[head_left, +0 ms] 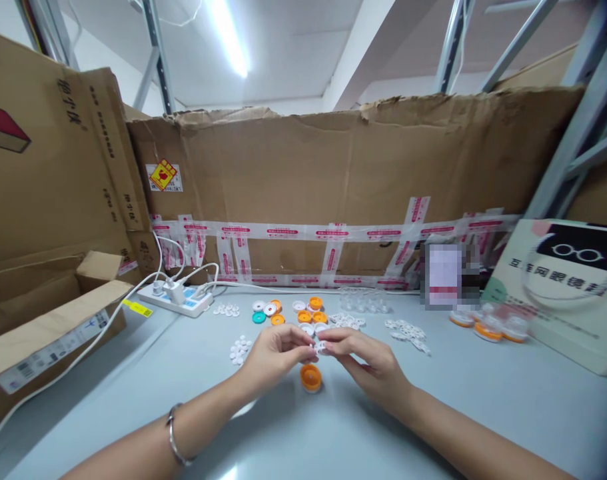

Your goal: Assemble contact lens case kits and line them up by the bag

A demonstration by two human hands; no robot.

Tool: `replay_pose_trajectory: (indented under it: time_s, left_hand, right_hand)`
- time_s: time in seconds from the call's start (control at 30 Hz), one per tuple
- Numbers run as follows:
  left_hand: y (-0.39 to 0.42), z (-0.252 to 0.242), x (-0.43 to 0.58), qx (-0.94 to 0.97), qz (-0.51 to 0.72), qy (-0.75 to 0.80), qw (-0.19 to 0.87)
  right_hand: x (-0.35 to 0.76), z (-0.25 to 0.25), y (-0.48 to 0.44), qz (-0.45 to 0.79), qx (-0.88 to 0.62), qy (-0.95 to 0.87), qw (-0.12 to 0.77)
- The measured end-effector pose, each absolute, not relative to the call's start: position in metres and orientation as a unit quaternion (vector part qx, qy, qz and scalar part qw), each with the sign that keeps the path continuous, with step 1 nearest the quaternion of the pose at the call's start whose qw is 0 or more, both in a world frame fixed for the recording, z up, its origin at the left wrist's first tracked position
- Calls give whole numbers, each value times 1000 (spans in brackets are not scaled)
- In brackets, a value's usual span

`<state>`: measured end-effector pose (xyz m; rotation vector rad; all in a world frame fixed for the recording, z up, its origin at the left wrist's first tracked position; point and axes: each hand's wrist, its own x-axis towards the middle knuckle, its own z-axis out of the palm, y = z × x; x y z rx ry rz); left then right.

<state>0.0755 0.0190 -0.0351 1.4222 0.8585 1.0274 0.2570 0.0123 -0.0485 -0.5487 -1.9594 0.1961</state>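
Observation:
Between the fingertips of my left hand point(283, 348) and my right hand point(363, 357) is a small white plastic part point(320, 347). Both hands pinch it, one from each side, and the fingers partly cover it. Just below, an orange round cup-like part point(310, 377) stands on the table. Behind the fingers lie white rings point(307, 329) and several orange round parts point(304, 317). A pile of white plastic pieces point(347, 321) lies behind my right hand. Small white caps point(240, 349) are scattered left of my left hand.
A white power strip point(178, 300) with cables lies back left, near an open cardboard box point(48, 333). White flat pieces point(408, 335) lie to the right. Clear-topped orange containers point(488, 327) sit by a paper bag point(558, 293). A large carton point(303, 167) walls the back.

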Motion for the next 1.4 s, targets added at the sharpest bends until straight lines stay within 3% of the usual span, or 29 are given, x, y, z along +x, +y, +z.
replay_pose_trajectory:
  time_s: [0.37,0.6,1.0,1.4]
  left_hand:
    - [18,-33,74,583,449,353,578]
    - [19,-33,74,579,445,356,583]
    - [17,-29,74,583,458,362,565]
    - [19,-31,74,576,469,361,564]
  right_hand:
    - [265,-43,17,57,-169,-875,450]
    - [263,-43,15,90,-188,-867,453]
    - [252,-33,4,303,-337,-748,485]
    - [258,-41,14,164,-242,-820,493]
